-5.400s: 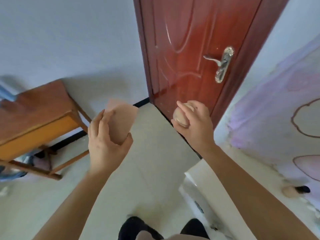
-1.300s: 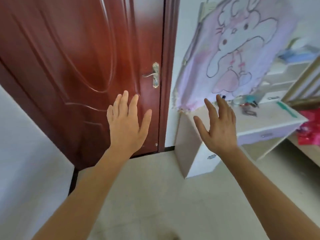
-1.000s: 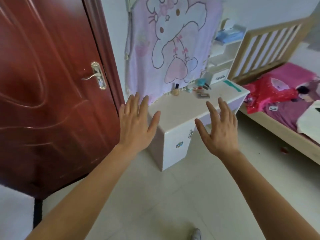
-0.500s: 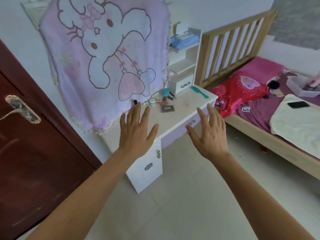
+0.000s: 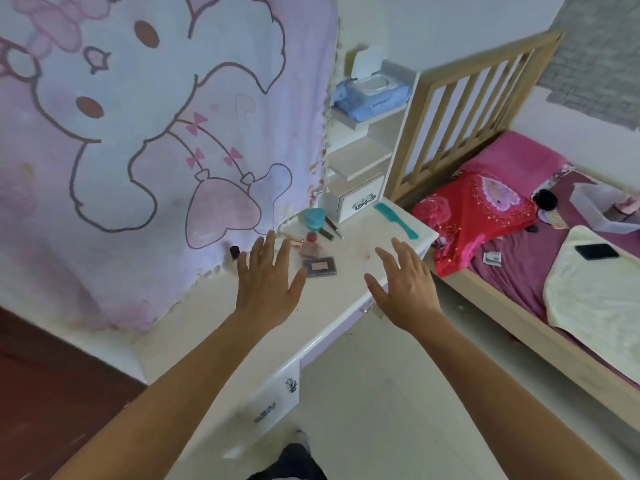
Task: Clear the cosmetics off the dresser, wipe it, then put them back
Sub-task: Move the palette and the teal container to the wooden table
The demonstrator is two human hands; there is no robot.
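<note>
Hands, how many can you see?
2. The left hand hovers above the dresser beside the dark palette; the right hand is over the dresser's front edge. Both are open and empty; none seems hidden.

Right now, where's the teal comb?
In the head view, the teal comb lies at the far right end of the dresser, beside the small drawer box.

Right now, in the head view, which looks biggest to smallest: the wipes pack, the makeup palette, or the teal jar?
1. wipes pack
2. makeup palette
3. teal jar, but it sits farther back, so these last two are close.
</note>
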